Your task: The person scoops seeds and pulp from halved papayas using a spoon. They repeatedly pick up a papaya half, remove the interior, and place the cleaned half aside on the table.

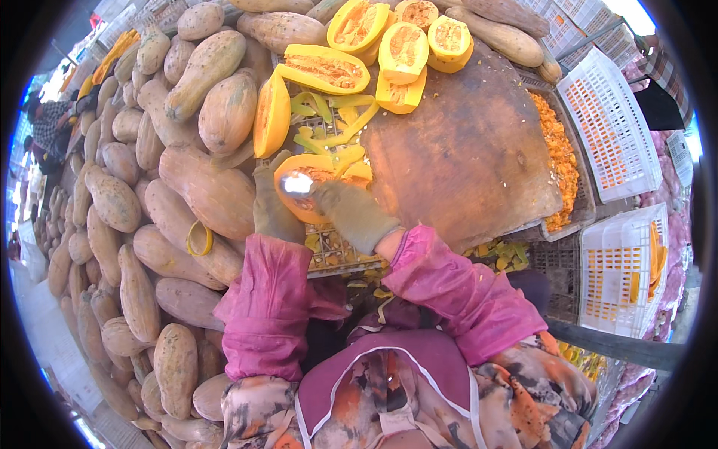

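My left hand, in a drab glove, grips the left side of a halved, peeled pumpkin whose orange seedy hollow faces up. Over the hollow, my gloved right hand is closed around a shiny metal tool, probably a spoon or scoop; its handle is hidden in the fist. Beyond my hands, green and yellow peel strips lie on a plastic crate. Peeled pumpkin halves rest at the crate's far edge, with one standing on its side just past my left hand.
Unpeeled pumpkins are heaped on the left. A worn brown board lies to the right, beside a trough of orange pulp and seeds. White plastic crates stand farther right. Other people are at the far left and upper right.
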Motion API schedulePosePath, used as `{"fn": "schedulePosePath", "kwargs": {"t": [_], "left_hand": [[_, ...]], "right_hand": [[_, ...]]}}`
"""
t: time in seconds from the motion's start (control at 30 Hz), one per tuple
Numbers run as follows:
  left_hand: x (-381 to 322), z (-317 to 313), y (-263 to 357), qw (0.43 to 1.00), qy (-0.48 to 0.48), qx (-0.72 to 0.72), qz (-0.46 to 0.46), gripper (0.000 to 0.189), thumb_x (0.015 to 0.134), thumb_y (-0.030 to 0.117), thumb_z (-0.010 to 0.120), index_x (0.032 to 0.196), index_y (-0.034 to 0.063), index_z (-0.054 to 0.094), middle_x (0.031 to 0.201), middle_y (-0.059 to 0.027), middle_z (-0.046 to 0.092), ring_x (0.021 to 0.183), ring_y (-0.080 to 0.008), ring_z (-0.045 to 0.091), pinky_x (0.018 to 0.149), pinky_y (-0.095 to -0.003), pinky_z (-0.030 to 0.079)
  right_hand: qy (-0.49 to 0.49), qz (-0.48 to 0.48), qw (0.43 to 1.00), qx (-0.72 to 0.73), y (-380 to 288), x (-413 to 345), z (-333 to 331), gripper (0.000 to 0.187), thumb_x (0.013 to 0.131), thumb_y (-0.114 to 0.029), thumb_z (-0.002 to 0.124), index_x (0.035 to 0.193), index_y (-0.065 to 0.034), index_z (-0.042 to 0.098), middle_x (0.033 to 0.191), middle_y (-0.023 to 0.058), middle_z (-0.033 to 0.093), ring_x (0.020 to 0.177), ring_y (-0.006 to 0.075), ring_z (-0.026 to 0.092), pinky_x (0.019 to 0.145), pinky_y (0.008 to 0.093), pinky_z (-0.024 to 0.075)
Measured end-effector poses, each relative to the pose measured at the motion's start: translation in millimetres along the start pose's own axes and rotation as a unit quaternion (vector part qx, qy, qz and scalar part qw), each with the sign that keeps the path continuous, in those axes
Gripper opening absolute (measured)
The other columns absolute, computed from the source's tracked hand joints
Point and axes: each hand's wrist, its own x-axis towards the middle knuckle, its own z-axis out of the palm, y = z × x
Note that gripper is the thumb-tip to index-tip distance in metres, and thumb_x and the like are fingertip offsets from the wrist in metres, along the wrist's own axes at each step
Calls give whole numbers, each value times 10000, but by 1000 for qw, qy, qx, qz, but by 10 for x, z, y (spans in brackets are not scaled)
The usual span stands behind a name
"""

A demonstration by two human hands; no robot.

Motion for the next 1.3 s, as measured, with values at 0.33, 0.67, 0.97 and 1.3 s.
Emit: {"fn": "schedulePosePath", "kwargs": {"t": [0.33,0.67,0.97,1.3], "left_hand": [[-41,130,-28,1000,19,-6,20,594,1058,493,399,1405,20,497,1340,-150,587,1207,-288,578,1046,-420,473],[-45,44,-30,1000,11,-6,-3,499,1052,388,463,1394,26,499,1339,-147,585,1211,-297,579,1046,-460,472],[36,-26,-138,999,12,-6,37,564,1042,424,463,1430,15,449,1333,-165,579,1195,-323,584,1035,-482,480],[-130,13,-18,1000,-7,-7,0,531,1036,337,463,1457,16,429,1373,-185,554,1242,-331,561,1041,-474,475]], "right_hand": [[-3,56,987,149,6,-78,-39,416,1057,-361,419,1141,-34,660,1036,205,687,988,380,649,842,454,498],[-157,-4,981,-113,77,-178,-413,443,1061,-319,342,1185,-13,637,1086,223,679,1075,385,639,900,481,505],[-104,-57,991,54,-72,64,-154,509,1079,-392,300,1227,-32,628,1154,232,664,1073,412,627,931,486,472],[-193,5,962,-192,60,-176,-450,403,999,-158,432,1382,-214,545,1030,153,695,940,330,692,783,471,543]]}}
